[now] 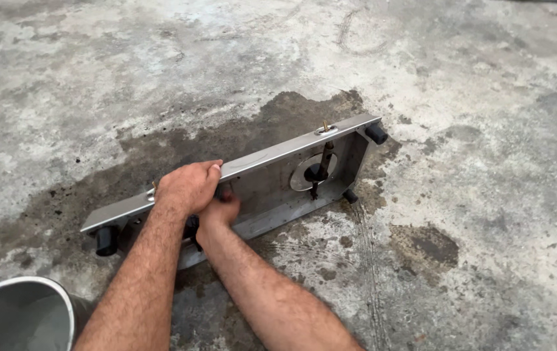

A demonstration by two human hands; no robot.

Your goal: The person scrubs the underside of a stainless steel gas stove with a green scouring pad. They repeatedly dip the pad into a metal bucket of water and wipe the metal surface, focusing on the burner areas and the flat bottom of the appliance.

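Here my left hand (pixel 187 186) clamps the top edge of the steel stove frame (pixel 272 185), standing on edge on the floor (pixel 460 273), long axis left-right; my right hand (pixel 219 213) pinches something inside, unclear what.

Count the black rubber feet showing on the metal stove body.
3: one foot at the upper right corner, one at the lower right, one at the left end. The arms may hide another.

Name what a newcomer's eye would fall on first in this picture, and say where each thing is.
The long metal stove body stands on its edge mid-frame on the stained concrete floor. The left hand grips its top edge, and the right hand presses against its inner face just below. A round metal bowl sits in the bottom-left corner.
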